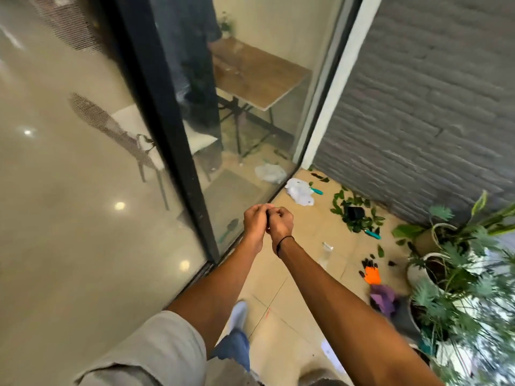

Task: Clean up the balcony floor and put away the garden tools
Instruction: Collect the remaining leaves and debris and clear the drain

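Note:
My left hand (255, 222) and my right hand (281, 222) are raised together in front of me, knuckles touching and fingers curled; nothing clearly shows inside them. Beyond them the tiled balcony floor (289, 274) is littered. A crumpled white plastic bag (299, 192) lies by the glass, with a teal-handled tool (317, 191) beside it. A tipped black pot (354, 213) sits among scattered green leaves, and a second teal-handled tool (372, 234) lies just past it. An orange and black glove (372, 274) and a purple cloth (383, 298) lie nearer the plants.
A glass sliding door with a black frame (178, 151) runs along the left. A grey brick wall (432, 107) closes the far right. Potted plants (459, 288) crowd the right edge. A small clear wrapper (327, 246) and a scrap of paper (330, 355) lie on the tiles.

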